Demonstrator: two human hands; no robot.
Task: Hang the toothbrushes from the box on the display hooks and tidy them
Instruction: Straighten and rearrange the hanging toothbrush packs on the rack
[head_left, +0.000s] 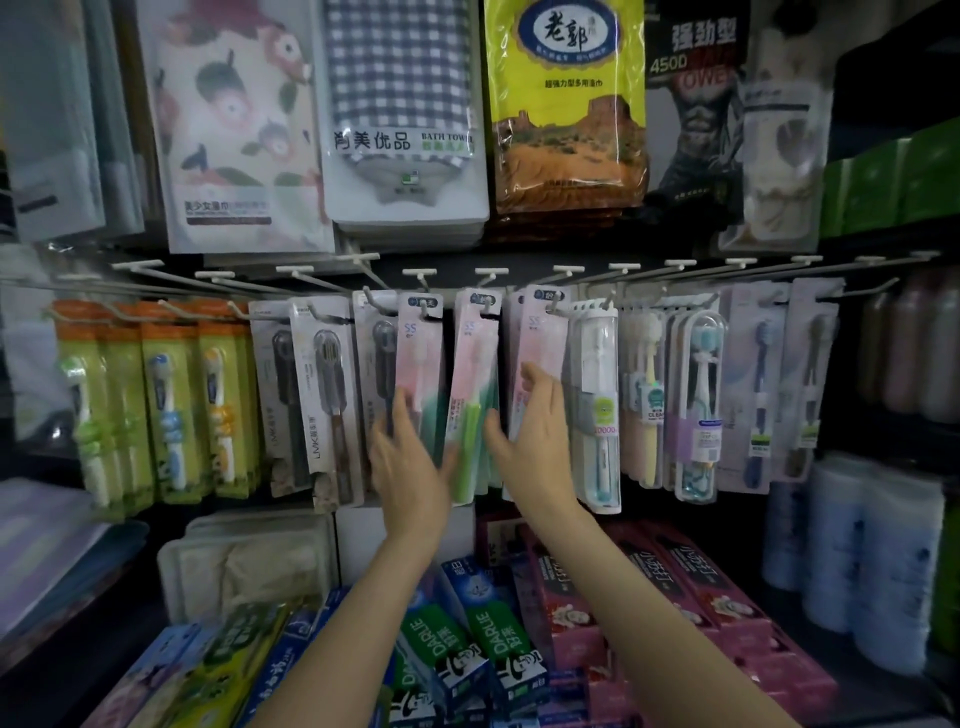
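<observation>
Both my hands flat, fingers straight: left hand (410, 457), right hand (535, 426) pressed toothbrush packs (470, 395) hanging on hooks (488, 312). Judged packs light, stiff, slippery; hold by card edges.

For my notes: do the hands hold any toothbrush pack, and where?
Neither grips. The left hand and right hand lie open against the lower halves of the pink packs.
</observation>
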